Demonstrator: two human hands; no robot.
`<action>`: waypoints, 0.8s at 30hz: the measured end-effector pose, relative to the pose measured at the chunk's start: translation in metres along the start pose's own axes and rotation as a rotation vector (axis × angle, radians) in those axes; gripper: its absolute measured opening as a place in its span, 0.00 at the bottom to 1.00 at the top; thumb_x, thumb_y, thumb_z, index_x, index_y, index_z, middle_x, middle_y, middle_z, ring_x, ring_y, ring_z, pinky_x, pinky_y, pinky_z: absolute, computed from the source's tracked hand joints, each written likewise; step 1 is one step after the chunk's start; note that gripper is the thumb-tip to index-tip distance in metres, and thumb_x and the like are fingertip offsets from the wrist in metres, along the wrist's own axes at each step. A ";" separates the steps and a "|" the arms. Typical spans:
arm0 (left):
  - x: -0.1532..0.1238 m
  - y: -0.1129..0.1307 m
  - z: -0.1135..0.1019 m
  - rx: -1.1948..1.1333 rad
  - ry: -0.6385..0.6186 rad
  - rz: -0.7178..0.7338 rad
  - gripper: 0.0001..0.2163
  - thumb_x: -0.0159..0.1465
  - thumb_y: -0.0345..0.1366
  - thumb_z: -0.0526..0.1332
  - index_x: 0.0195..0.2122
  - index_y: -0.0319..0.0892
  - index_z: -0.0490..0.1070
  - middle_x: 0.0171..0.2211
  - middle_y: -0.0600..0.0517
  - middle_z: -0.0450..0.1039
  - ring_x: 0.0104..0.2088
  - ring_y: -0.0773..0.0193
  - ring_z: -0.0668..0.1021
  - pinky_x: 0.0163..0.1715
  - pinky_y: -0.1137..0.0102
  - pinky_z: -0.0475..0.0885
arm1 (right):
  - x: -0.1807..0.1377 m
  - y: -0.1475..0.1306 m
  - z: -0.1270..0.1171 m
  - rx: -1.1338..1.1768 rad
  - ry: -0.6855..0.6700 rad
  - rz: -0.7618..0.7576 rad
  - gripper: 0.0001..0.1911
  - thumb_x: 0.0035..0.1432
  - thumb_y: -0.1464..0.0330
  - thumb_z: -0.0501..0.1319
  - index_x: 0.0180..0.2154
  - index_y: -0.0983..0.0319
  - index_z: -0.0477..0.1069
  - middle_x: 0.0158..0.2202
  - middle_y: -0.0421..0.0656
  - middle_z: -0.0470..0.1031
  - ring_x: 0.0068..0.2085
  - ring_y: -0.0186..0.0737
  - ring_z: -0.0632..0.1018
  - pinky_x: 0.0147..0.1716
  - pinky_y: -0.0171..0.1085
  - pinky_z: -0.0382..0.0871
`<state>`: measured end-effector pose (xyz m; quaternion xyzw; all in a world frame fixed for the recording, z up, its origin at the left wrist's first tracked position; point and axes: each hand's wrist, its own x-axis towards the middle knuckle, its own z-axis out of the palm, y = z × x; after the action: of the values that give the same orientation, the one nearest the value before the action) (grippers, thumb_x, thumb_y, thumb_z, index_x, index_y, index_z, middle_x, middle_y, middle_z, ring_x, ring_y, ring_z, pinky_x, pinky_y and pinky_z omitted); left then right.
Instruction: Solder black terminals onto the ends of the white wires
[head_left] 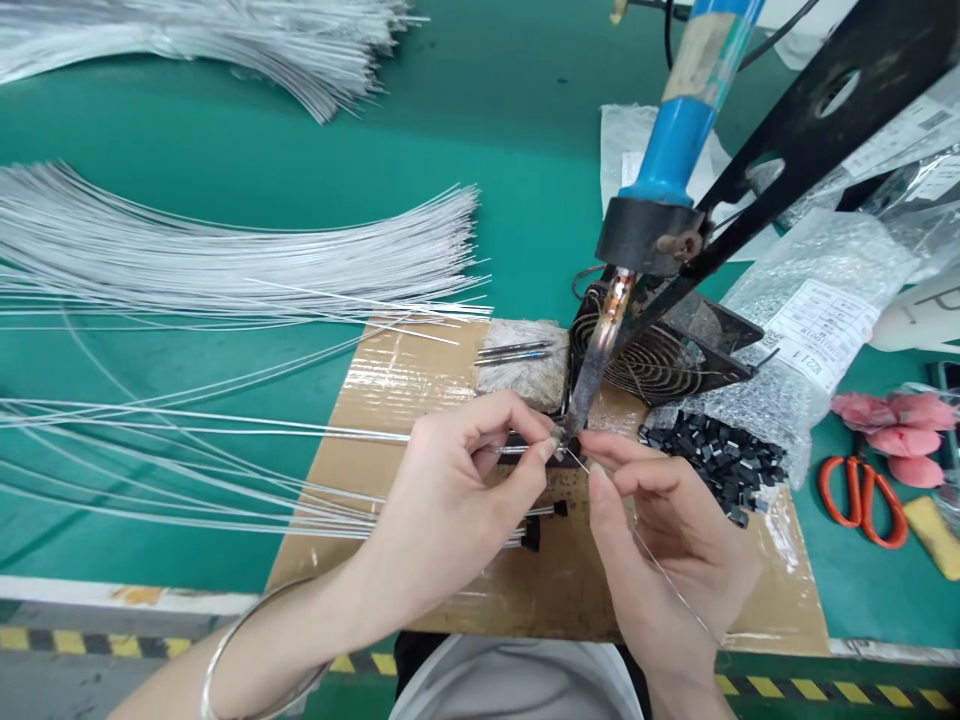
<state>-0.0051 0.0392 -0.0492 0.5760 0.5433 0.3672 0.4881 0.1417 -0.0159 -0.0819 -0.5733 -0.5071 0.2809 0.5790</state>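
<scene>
My left hand point(457, 490) pinches the end of a thin white wire point(225, 430) between thumb and forefinger, right under the tip of a fixed soldering iron point(600, 350) with a blue handle. My right hand point(660, 540) pinches a fine solder wire point(660, 565) and holds its end against the same tip. Both hands hover over a taped cardboard sheet point(420, 380). Two wires with small black ends point(534, 535) lie on the cardboard just below my left hand.
Large bundles of white wires point(225, 250) fan over the green table on the left. A small fan point(660, 360) sits behind the iron. A pile of small black parts point(720, 460) spills from a plastic bag point(810, 330). Orange scissors point(859, 495) lie at right.
</scene>
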 end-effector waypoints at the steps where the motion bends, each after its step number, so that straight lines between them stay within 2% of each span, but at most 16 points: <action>1: 0.000 0.000 0.000 0.001 -0.002 0.001 0.06 0.61 0.34 0.62 0.28 0.43 0.75 0.30 0.49 0.82 0.27 0.63 0.77 0.23 0.70 0.65 | 0.000 0.000 0.000 0.003 -0.001 -0.003 0.09 0.64 0.75 0.68 0.33 0.58 0.74 0.46 0.44 0.88 0.46 0.41 0.88 0.47 0.37 0.82; 9: 0.000 0.001 -0.001 -0.005 -0.004 0.009 0.06 0.61 0.34 0.62 0.27 0.43 0.75 0.30 0.49 0.82 0.27 0.64 0.77 0.22 0.70 0.63 | 0.000 0.001 0.002 -0.011 0.000 -0.016 0.09 0.64 0.76 0.68 0.33 0.57 0.74 0.47 0.42 0.88 0.48 0.39 0.88 0.49 0.36 0.81; 14: 0.000 0.001 -0.002 -0.014 -0.007 0.013 0.06 0.61 0.33 0.62 0.27 0.43 0.75 0.29 0.50 0.81 0.27 0.64 0.77 0.23 0.70 0.66 | 0.000 0.002 0.003 -0.037 0.008 -0.053 0.08 0.64 0.75 0.68 0.34 0.57 0.75 0.47 0.43 0.88 0.46 0.41 0.88 0.48 0.39 0.82; 20: 0.000 0.001 -0.001 0.004 0.002 0.014 0.06 0.61 0.33 0.62 0.27 0.43 0.75 0.30 0.50 0.82 0.28 0.63 0.78 0.22 0.70 0.63 | 0.000 0.000 0.003 -0.039 0.006 -0.046 0.08 0.64 0.74 0.67 0.33 0.57 0.74 0.46 0.45 0.88 0.45 0.44 0.88 0.47 0.42 0.83; 24: 0.001 0.001 -0.001 0.012 0.003 0.007 0.06 0.61 0.33 0.62 0.27 0.43 0.74 0.30 0.50 0.82 0.28 0.62 0.78 0.23 0.71 0.65 | 0.000 0.002 0.003 -0.054 0.006 -0.068 0.08 0.65 0.74 0.67 0.33 0.57 0.74 0.45 0.46 0.88 0.45 0.44 0.88 0.47 0.42 0.83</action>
<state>-0.0053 0.0405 -0.0482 0.5804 0.5442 0.3665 0.4824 0.1395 -0.0147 -0.0840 -0.5721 -0.5318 0.2455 0.5742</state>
